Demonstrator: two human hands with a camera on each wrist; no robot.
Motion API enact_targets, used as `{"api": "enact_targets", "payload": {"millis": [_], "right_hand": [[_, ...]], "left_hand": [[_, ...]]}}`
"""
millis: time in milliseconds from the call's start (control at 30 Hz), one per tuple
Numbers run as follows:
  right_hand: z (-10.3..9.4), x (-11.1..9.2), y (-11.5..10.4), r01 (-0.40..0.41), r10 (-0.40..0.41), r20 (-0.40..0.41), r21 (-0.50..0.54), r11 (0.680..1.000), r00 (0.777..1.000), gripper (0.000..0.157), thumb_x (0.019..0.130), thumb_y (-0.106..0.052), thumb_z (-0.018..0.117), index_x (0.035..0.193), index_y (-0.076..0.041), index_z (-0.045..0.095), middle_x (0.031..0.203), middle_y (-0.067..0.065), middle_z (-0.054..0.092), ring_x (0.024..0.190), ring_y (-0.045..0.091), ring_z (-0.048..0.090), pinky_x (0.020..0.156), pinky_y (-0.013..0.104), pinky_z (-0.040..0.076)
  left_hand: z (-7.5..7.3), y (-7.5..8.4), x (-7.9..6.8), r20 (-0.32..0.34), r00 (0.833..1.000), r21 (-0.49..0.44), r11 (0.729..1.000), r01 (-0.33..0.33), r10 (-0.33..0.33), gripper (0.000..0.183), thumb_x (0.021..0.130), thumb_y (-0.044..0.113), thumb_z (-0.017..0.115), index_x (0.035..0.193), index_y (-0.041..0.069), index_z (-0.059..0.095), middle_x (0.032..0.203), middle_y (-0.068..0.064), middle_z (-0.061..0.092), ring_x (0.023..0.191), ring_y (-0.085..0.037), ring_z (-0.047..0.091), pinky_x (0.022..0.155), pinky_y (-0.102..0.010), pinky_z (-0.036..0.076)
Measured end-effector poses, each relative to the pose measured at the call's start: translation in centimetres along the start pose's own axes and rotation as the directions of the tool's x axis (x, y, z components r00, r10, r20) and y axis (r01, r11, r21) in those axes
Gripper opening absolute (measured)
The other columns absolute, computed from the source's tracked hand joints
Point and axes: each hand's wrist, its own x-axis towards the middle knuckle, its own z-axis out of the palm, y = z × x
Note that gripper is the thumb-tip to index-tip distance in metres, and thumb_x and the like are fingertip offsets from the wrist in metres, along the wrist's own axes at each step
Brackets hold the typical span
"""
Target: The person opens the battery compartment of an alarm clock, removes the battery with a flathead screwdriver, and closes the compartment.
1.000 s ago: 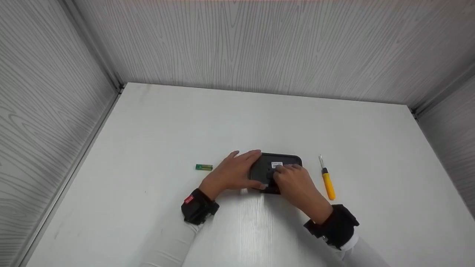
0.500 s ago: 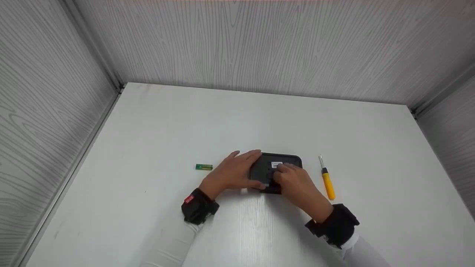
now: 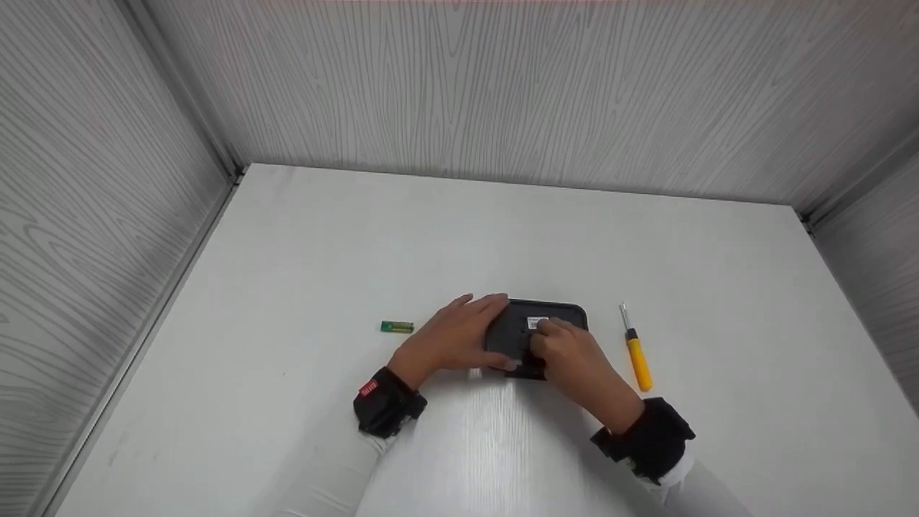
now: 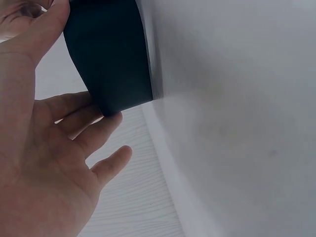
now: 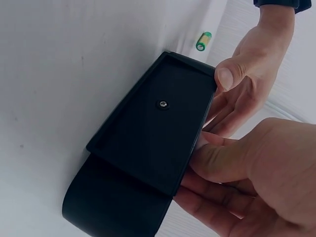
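In the head view, a black plastic-cased device (image 3: 508, 332) with a small white label (image 3: 536, 323) lies on the table. My left hand (image 3: 458, 337) grips its left end, thumb along the near edge and fingers at the far edge. The left wrist view shows that thumb and those fingers on opposite sides of the dark casing (image 4: 108, 54). My right hand (image 3: 574, 359) has its fingers curled against the device's middle. In the right wrist view, a screw (image 5: 163, 104) sits in a recessed panel; the right thumb (image 5: 217, 160) is at the panel's edge, and whatever lies under the fingertips is hidden.
A green battery (image 3: 397, 327) lies on the white table (image 3: 431, 237) left of the left hand. To the right of the right hand is a yellow-handled screwdriver (image 3: 637, 359), its tip pointing away. Wood-grain panels (image 3: 459, 93) wall the table at back and sides.
The head view has shifted slightly, so everything appears a few pixels lower. The right fingers have moved a little on the device; the left hand keeps its grip.
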Motion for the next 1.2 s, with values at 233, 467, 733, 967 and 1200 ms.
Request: {"api": "enact_targets", "payload": {"millis": [233,467,733,967,1200], "right_hand": [[-0.19,0.00,-0.18,-0.055,0.053,0.056,0.024,0.998,0.997,0.015,0.080,0.007,0.068,0.085,-0.005,0.076,0.087,0.009,0.066,0.082,0.021,0.063,0.083,0.037,0.058],[-0.21,0.44,-0.29,-0.089,0.084,0.113,0.041,0.995,0.990,0.016,0.078,0.010,0.067,0.079,-0.005,0.074,0.079,0.006,0.062,0.072,0.016,0.055,0.077,0.034,0.058],[-0.24,0.32,-0.14,-0.081,0.076,0.098,0.047,0.996,0.992,0.016,0.077,0.010,0.068,0.077,-0.005,0.073,0.076,0.005,0.059,0.070,0.015,0.052,0.073,0.031,0.056],[-0.23,0.24,-0.12,-0.075,0.069,0.092,0.058,0.996,0.993,0.018,0.076,0.012,0.067,0.076,-0.005,0.073,0.075,0.004,0.058,0.070,0.015,0.052,0.073,0.031,0.056],[-0.39,0.13,-0.16,-0.078,0.072,0.101,0.056,0.995,0.992,0.018,0.077,0.011,0.068,0.079,-0.005,0.075,0.079,0.005,0.061,0.073,0.016,0.054,0.078,0.032,0.058]], "left_hand": [[-0.07,0.16,0.15,0.011,1.000,0.012,1.000,-0.021,0.021,0.098,0.080,0.066,0.065,0.152,0.011,0.030,0.155,-0.004,0.038,0.144,-0.016,0.036,0.122,-0.039,0.020],[-0.25,0.34,-0.08,0.024,1.000,0.001,1.000,-0.009,0.009,0.099,0.079,0.067,0.065,0.152,0.011,0.030,0.156,-0.004,0.037,0.144,-0.016,0.035,0.122,-0.038,0.020],[-0.03,0.31,0.26,0.025,1.000,0.012,1.000,-0.002,0.002,0.098,0.079,0.066,0.065,0.153,0.011,0.030,0.156,-0.003,0.037,0.145,-0.016,0.034,0.122,-0.039,0.020],[0.03,0.35,0.18,0.028,1.000,0.005,1.000,0.007,-0.007,0.099,0.079,0.064,0.067,0.153,0.011,0.030,0.156,-0.003,0.037,0.145,-0.015,0.034,0.122,-0.038,0.020],[0.07,0.32,0.27,0.035,0.999,0.004,1.000,0.007,-0.007,0.098,0.079,0.064,0.067,0.153,0.012,0.030,0.156,-0.002,0.037,0.145,-0.015,0.034,0.123,-0.039,0.019]]}}
